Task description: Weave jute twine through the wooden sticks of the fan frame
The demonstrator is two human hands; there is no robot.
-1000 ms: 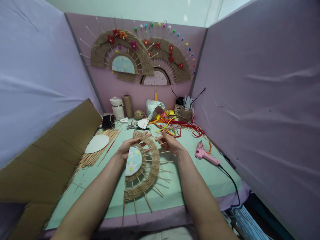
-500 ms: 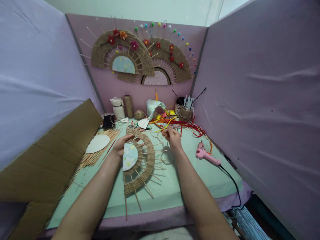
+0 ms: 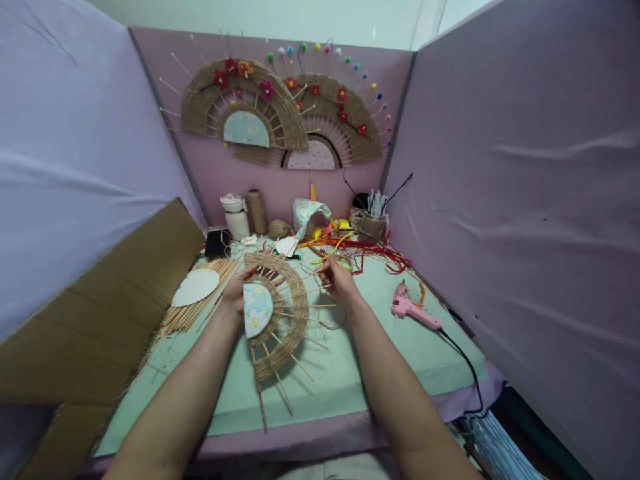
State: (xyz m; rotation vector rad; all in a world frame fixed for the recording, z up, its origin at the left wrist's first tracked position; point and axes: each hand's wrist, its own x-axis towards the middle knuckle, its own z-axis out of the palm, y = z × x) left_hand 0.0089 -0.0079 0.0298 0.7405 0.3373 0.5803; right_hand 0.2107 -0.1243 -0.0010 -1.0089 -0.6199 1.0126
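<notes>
My left hand (image 3: 235,291) is closed around the straight inner side of a half-round woven fan (image 3: 301,303). Thin wooden sticks radiate from it, bound by a wide band of brown twine, and a pale blue floral half-disc (image 3: 257,309) forms its centre. The fan is held tilted above the table, curved side to the right. At the upper right stick ends, my right hand (image 3: 341,280) pinches a strand of twine (image 3: 334,327), which hangs in a loose loop below the fingers. Its fingertips are small in view, and whether they also touch a stick I cannot tell.
A pink glue gun (image 3: 416,313) with a black cord lies right. Left are a bundle of sticks (image 3: 187,319), a white oval (image 3: 196,288) and a cardboard panel (image 3: 115,300). Twine rolls (image 3: 257,212), a white jar (image 3: 235,217) and red pipe cleaners (image 3: 385,252) line the back.
The fan has turned slightly, its lower sticks swinging right. My right hand has come left and a little down to the stick ends, and the twine loop has shifted.
</notes>
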